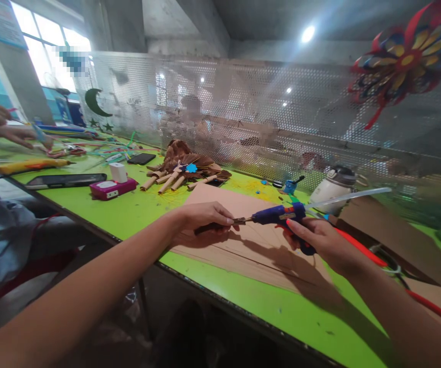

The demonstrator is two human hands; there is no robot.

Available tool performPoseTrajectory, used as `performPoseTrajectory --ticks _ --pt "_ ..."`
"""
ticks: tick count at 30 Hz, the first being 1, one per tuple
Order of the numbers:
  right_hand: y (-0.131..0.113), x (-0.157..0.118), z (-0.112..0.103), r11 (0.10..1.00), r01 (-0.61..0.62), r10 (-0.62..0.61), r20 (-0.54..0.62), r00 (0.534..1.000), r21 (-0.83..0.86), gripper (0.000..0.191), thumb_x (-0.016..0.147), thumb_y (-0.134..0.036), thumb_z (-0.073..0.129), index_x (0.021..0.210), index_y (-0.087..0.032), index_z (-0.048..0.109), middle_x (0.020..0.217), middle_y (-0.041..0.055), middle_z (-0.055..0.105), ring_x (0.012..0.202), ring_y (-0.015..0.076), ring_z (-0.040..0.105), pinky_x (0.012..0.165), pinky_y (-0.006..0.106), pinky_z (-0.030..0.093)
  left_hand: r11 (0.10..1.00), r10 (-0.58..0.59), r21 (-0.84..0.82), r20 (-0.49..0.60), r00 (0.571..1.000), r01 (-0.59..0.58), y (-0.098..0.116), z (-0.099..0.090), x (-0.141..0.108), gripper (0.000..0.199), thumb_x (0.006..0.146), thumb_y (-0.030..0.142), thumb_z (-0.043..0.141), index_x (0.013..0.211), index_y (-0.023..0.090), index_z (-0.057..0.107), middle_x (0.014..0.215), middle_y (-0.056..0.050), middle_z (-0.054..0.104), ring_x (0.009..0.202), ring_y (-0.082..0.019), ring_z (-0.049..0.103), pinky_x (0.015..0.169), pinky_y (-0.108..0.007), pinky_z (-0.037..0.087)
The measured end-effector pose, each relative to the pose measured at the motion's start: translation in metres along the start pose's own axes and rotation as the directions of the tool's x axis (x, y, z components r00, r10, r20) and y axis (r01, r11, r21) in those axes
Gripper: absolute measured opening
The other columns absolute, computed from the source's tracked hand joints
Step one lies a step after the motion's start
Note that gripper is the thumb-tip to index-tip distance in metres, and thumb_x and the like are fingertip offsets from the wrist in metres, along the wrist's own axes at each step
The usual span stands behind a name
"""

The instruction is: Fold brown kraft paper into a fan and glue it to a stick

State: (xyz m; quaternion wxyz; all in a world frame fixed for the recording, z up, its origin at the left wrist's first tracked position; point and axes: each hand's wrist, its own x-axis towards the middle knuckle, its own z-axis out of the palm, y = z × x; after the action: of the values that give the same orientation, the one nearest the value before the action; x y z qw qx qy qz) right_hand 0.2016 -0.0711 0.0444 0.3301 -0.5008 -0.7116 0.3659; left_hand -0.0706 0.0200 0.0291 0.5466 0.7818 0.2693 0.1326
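Observation:
My right hand [316, 237] is wrapped round the handle of a blue glue gun [278, 215], whose nozzle points left. A long clear glue stick [353, 197] sticks out of its back end. Between the fingers of my left hand [208, 217] is a thin dark brown strip [208, 228]; its exact kind is unclear. The nozzle meets or nearly meets the strip's right end. Both hands are above a stack of brown cardboard sheets [220, 197] on the green table [224, 278].
Rolled brown paper pieces [170, 181] lie behind the cardboard, near a magenta power strip [113, 188] and a phone [67, 180]. A white jug [333, 186] stands at right. A perforated metal screen [243, 102] runs along the back. Another person's hands [17, 134] work at far left.

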Motion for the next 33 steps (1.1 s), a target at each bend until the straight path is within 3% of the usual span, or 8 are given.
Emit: performPoseTrajectory --ticks 19,33 --pt "-0.0017 -0.0014 0.0006 0.998 0.034 -0.034 0.003 0.999 -0.06 0.04 0.084 -0.049 0.046 0.064 -0.015 0.054 0.059 0.0017 0.049 0.054 0.0103 0.042 0.05 0.025 0.033 1.0 0.008 -0.007 -0.001 1.0 -0.008 0.0012 0.0 0.0003 0.026 0.078 0.028 0.057 0.092 0.011 0.069 0.062 -0.002 0.058 0.055 -0.008 0.047 0.053 -0.022 0.035" --pt "-0.003 0.0003 0.0038 0.994 0.063 -0.062 0.008 0.998 -0.095 0.04 0.084 -0.049 0.045 0.065 -0.015 0.056 0.061 0.0033 0.054 0.058 0.0125 0.049 0.056 0.026 0.04 1.0 0.021 -0.008 -0.02 1.0 -0.021 0.0033 0.0014 -0.0008 0.025 0.077 0.027 0.057 0.091 0.01 0.069 0.06 -0.001 0.056 0.055 -0.008 0.047 0.054 -0.021 0.035"
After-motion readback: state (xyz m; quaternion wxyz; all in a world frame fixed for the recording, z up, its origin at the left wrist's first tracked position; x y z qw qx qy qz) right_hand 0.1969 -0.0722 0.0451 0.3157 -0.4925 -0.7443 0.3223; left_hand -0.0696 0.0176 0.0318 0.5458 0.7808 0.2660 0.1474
